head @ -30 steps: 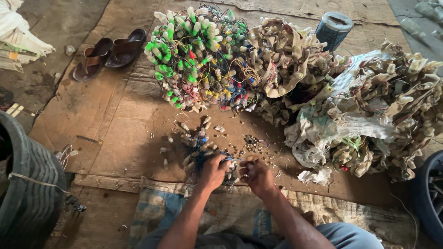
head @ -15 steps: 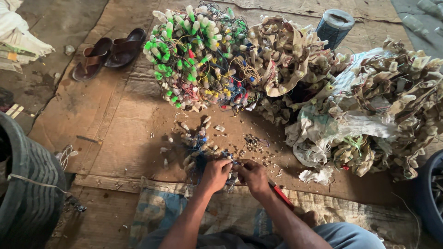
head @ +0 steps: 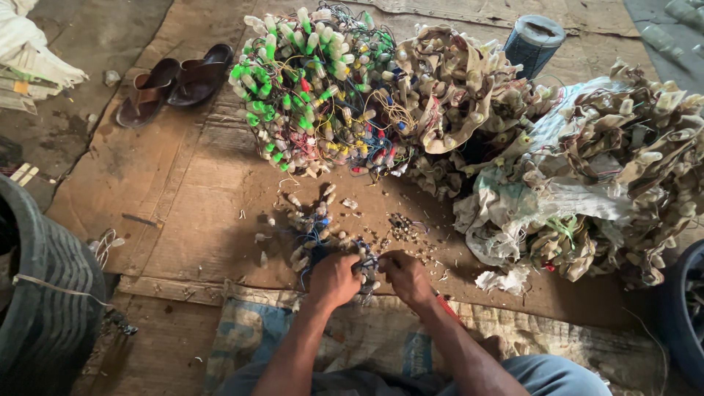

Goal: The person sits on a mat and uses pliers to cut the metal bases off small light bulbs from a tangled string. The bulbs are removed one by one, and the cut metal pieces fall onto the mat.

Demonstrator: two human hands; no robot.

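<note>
My left hand (head: 334,277) is curled down over a small tangle of wired bulb sockets (head: 317,233) on the cardboard sheet (head: 183,213) in front of me, fingers closed around the near end of the bundle, where blue wire shows between my knuckles. My right hand (head: 405,276) sits just beside it, almost touching, the fingers folded tight on the same clump — I cannot tell exactly which piece it pinches, since the fingertips are tucked under. A red handle (head: 445,305) pokes out from beneath my right wrist, lying on the patterned sack (head: 352,345) spread over my lap side of the floor.

The little bundle trails away from my hands toward the upper left, pale sockets strung on blue and dark wire. Just to the right of it lies a scatter of tiny dark bits (head: 402,226), with loose sockets dotted around on the brown cardboard.

Farther out, a big heap of green and white sockets (head: 315,88) knotted in coloured wire sits at the top of the sheet. Touching it on the right is a heap of dirty beige sockets (head: 455,88), and beyond that, to my right, a larger pile of the same grimy stuff on a pale torn bag (head: 587,169). A dark roll of mesh (head: 534,44) stands upright behind the piles. Off to the upper left a pair of brown sandals (head: 176,82) rests at the cardboard's edge — and at my far left is the curved side of a black tyre (head: 44,308).
</note>
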